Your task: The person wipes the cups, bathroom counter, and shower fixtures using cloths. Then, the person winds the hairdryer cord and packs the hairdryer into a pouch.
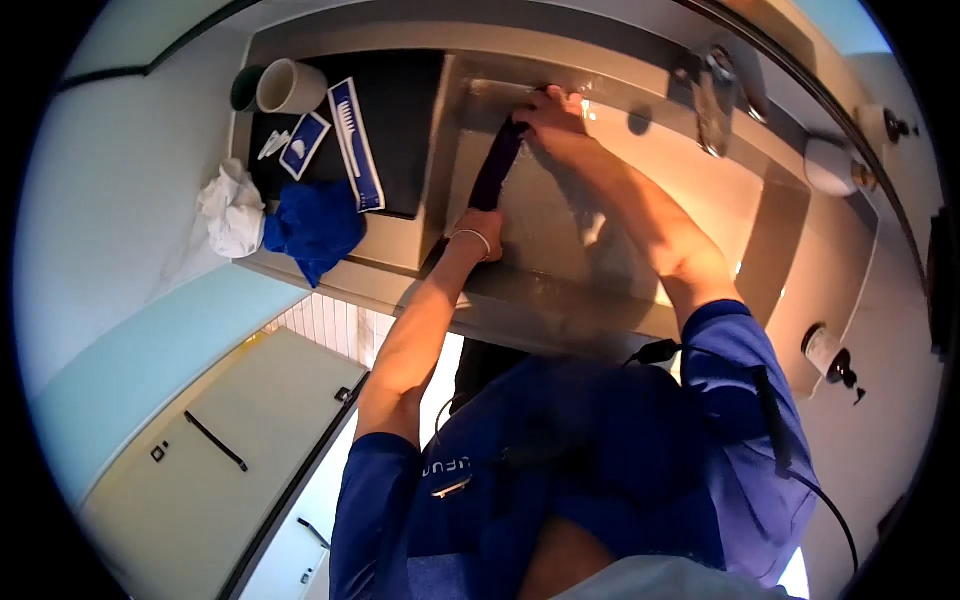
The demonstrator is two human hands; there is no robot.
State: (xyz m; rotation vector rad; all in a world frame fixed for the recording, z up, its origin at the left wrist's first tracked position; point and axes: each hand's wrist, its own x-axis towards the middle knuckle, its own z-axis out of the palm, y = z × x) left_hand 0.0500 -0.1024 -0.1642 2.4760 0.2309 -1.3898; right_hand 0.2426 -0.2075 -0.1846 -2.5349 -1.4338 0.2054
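A long, narrow, dark purple strip, seemingly folded or rolled cloth (497, 170), stretches slantwise across the left side of a wide sink basin (700, 200). Its near end is gripped by my left hand (483, 228), closed around it by the basin's left wall, a thin bracelet at the wrist. At the far end, my right hand (555, 112) has its fingers bent over the strip near the back wall of the basin. Some of the right fingertips are hidden. Wet-looking shine covers the basin floor.
Left of the basin, a black mat (405, 110) bears a comb packet (357, 145), a smaller blue packet (304, 146) and a white cup (292, 87). A blue cloth (315, 225) and a white cloth (233, 208) lie nearby. A faucet (716, 100) and pump bottle (828, 355) stand right.
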